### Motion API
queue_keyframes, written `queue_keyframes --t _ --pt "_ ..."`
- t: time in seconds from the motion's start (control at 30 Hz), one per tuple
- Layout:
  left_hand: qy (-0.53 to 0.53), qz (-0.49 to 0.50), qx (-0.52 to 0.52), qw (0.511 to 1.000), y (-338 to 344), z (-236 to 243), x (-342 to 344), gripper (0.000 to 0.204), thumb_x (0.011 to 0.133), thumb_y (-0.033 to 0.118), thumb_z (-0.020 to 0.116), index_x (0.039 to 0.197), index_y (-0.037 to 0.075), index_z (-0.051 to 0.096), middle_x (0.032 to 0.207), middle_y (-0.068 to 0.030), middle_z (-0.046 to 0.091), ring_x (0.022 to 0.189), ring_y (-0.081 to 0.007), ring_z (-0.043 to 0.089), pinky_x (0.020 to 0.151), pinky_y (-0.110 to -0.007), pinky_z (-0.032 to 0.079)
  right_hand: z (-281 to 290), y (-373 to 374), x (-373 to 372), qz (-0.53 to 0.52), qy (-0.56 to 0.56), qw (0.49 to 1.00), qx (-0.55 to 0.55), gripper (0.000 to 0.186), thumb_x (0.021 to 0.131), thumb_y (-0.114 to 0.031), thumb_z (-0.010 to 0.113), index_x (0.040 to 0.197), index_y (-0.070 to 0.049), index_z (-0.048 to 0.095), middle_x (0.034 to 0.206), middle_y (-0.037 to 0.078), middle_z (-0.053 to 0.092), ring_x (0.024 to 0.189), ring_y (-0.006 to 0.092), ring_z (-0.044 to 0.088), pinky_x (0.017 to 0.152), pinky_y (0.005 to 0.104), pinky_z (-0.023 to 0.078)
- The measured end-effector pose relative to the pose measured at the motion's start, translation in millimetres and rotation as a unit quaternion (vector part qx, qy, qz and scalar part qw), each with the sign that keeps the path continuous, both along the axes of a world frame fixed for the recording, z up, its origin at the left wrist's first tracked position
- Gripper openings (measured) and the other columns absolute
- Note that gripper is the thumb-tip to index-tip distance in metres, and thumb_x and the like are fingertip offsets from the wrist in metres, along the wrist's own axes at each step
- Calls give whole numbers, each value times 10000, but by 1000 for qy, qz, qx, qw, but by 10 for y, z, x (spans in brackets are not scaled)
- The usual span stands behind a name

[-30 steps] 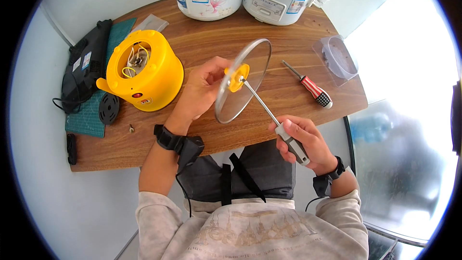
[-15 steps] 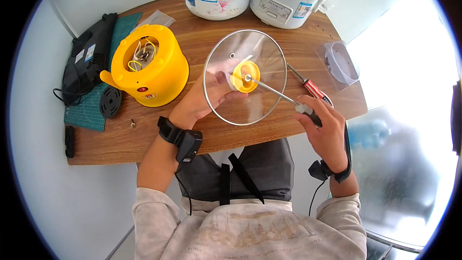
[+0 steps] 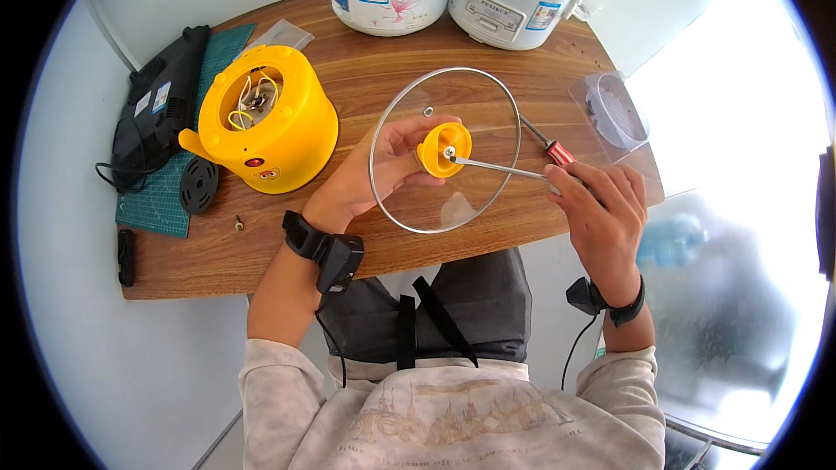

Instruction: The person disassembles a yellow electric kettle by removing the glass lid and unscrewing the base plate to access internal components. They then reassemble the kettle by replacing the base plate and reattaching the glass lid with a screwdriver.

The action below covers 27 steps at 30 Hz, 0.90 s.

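Note:
A round glass lid (image 3: 475,96) with a metal rim is held up over the table, tilted. Behind its glass, my left hand (image 3: 396,152) is closed around the yellow knob (image 3: 450,137) at its middle. My right hand (image 3: 603,209) grips a screwdriver (image 3: 505,169) whose handle is mostly hidden by the fingers. The steel shaft points left, its tip at the screw (image 3: 449,152) in the knob's centre. Beyond my right hand lies a second screwdriver (image 3: 558,152) with a red and white handle.
A yellow appliance housing (image 3: 300,139) with exposed wires stands left, beside a black perforated disc (image 3: 199,184) and small screw (image 3: 239,223). A black device (image 3: 165,96) rests on a green cutting mat (image 3: 157,209). Two rice cookers (image 3: 392,13) stand behind; a clear plastic container (image 3: 616,111) sits right.
The lid has tilted and shifted slightly nearer to me. My right hand has moved a little right and turned, its fingers now wrapped differently over the screwdriver's handle.

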<state>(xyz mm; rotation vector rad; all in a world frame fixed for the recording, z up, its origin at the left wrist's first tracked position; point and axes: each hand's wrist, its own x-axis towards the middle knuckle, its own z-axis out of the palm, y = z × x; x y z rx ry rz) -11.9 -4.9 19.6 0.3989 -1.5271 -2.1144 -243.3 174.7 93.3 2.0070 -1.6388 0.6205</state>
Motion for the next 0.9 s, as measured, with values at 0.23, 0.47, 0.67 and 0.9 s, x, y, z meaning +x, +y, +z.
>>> queue_keyframes --t 0.23,0.47,0.67,0.9 --pt "20 5 -62 998 18 -31 -6 626 837 -88 719 1416 75 546 1377 -70 597 1269 -199 574 1025 -301 521 38 -9 -45 -6 35 999 -12 399 692 -11 744 1055 -177 758 1005 -4 677 893 168 621 892 370 410" --pt "1 10 -31 999 22 -70 -12 559 914 -66 653 1434 107 539 1380 -70 593 1240 -205 598 961 -313 572 61 -5 -15 2 28 1000 -6 431 672 13 719 1058 -174 757 1021 1 676 909 168 620 909 369 398" --pt "-6 -6 -15 1000 15 -48 -7 528 924 -32 659 1426 86 544 1402 -90 578 1241 -221 597 941 -346 584 142 -6 -44 4 62 998 12 463 665 24 709 1084 -170 745 1044 16 658 936 175 617 905 373 393" --pt "-40 20 -123 991 49 -4 -4 622 807 -56 772 1388 59 581 1331 -66 636 1195 -183 612 1025 -328 516 264 -29 -22 12 123 991 42 486 686 13 708 1142 -154 717 1029 40 614 944 196 599 883 382 394"
